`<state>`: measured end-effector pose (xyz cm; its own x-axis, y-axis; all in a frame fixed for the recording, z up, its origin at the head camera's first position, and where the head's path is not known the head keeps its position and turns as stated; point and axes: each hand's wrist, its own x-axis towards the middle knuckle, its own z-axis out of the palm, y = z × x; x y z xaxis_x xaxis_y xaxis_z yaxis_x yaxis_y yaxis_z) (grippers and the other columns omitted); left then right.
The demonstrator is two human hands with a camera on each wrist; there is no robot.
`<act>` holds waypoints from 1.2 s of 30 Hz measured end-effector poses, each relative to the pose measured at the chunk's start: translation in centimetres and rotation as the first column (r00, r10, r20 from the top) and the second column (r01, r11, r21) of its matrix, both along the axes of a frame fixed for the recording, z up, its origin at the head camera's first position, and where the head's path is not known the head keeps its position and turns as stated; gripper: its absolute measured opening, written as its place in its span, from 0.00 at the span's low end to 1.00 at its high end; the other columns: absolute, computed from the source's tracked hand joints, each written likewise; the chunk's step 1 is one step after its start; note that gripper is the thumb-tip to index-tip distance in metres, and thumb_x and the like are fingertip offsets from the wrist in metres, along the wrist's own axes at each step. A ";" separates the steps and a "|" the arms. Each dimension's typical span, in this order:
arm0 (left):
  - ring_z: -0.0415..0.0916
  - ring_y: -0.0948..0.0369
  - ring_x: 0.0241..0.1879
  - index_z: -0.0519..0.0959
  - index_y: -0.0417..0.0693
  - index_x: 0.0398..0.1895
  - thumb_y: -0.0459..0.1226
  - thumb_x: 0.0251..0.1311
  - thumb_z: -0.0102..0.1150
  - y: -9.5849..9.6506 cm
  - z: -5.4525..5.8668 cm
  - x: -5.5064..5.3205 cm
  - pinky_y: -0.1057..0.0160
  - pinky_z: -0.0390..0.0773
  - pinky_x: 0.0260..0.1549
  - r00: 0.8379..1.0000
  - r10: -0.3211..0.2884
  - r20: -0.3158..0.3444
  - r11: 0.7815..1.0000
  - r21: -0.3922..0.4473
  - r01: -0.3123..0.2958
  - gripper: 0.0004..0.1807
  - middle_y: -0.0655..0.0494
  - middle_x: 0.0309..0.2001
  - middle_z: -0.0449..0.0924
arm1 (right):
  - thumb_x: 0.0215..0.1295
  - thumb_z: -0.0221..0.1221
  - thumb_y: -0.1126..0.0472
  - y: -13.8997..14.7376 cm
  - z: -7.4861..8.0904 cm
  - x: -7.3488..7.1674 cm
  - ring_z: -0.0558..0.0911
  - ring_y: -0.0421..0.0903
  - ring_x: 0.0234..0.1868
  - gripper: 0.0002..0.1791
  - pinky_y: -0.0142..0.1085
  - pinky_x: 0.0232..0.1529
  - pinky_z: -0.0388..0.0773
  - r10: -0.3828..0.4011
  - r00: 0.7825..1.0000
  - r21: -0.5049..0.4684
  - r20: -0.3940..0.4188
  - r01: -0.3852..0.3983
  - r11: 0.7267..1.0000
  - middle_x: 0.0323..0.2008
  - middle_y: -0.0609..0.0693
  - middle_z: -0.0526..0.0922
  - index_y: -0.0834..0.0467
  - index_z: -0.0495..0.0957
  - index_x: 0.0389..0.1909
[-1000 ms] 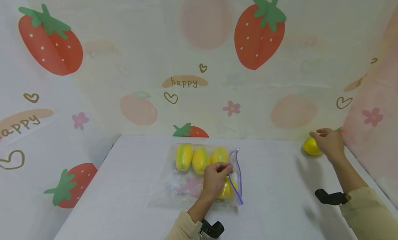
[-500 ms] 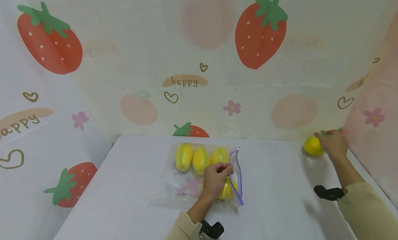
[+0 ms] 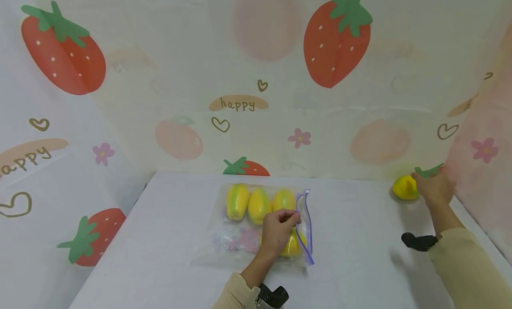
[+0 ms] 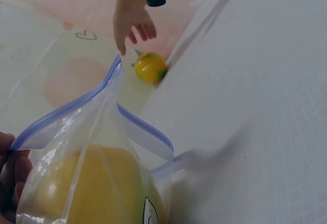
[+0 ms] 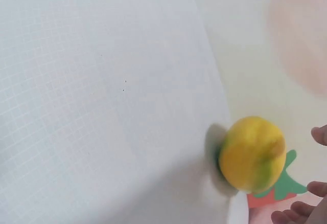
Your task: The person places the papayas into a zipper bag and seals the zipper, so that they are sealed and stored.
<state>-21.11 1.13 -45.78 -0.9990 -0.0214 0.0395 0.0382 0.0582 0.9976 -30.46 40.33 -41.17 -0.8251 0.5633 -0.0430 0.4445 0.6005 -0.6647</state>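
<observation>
Fingers parted, seemingly empty, the right hand (image 3: 435,188) hangs just beyond the yellow fruit (image 3: 405,187) from the bag (image 3: 208,249), which the left hand (image 3: 276,232) pinches.

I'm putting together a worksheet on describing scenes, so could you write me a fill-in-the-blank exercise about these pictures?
1. The left hand pinches the edge of the clear bag, whose far row shows ____ yellow fruits in the head view.
2. In the head view, the loose fruit lies to the ____ of the bag.
3. In the right wrist view, the right hand and the loose fruit are ____, not touching.
4. The word printed mid-backdrop is ____.

Missing words: three; right; apart; happy.
</observation>
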 end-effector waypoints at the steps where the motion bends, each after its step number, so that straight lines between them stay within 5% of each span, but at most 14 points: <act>1: 0.78 0.66 0.30 0.86 0.38 0.36 0.37 0.61 0.63 0.0 0.1 0.0 0.76 0.75 0.29 1.000 0.000 0.001 1.000 -0.003 0.000 0.10 0.46 0.33 0.87 | 0.67 0.51 0.43 0.1 -0.1 -0.1 0.61 0.72 0.60 0.41 0.57 0.53 0.63 -0.007 1.000 0.000 0.006 0.007 1.000 0.58 0.77 0.62 0.77 0.60 0.63; 7: 0.78 0.66 0.31 0.86 0.39 0.36 0.39 0.62 0.63 0.0 0.2 0.1 0.75 0.75 0.30 1.000 -0.002 -0.004 1.000 -0.005 0.002 0.10 0.47 0.33 0.87 | 0.66 0.50 0.40 -0.1 -0.2 -0.3 0.58 0.74 0.65 0.48 0.59 0.64 0.60 -0.041 0.999 -0.069 0.033 0.043 0.997 0.64 0.80 0.54 0.78 0.52 0.67; 24: 0.79 0.66 0.29 0.86 0.38 0.34 0.38 0.60 0.64 -0.1 0.2 0.1 0.75 0.76 0.29 1.000 -0.007 -0.018 1.000 0.011 0.007 0.10 0.48 0.31 0.87 | 0.67 0.47 0.37 -0.8 -1.6 -0.7 0.53 0.73 0.69 0.49 0.61 0.68 0.57 -0.075 0.996 -0.137 0.039 0.079 0.987 0.69 0.76 0.46 0.71 0.46 0.72; 31: 0.78 0.70 0.27 0.85 0.36 0.33 0.36 0.60 0.64 -0.2 0.0 0.1 0.73 0.77 0.28 0.996 -0.004 -0.090 1.000 -0.009 0.003 0.10 0.52 0.28 0.86 | 0.69 0.45 0.37 -1.0 -1.9 -0.8 0.54 0.72 0.69 0.48 0.60 0.69 0.57 -0.079 0.996 -0.138 0.038 0.083 0.987 0.70 0.75 0.45 0.70 0.45 0.73; 36: 0.77 0.69 0.28 0.86 0.38 0.33 0.37 0.60 0.64 -0.1 0.1 0.0 0.74 0.76 0.30 0.999 -0.004 -0.033 1.000 0.012 0.004 0.09 0.49 0.30 0.87 | 0.68 0.45 0.35 -0.9 -1.9 -0.9 0.53 0.73 0.70 0.49 0.60 0.70 0.56 -0.076 0.996 -0.145 0.037 0.080 0.986 0.71 0.75 0.44 0.69 0.44 0.74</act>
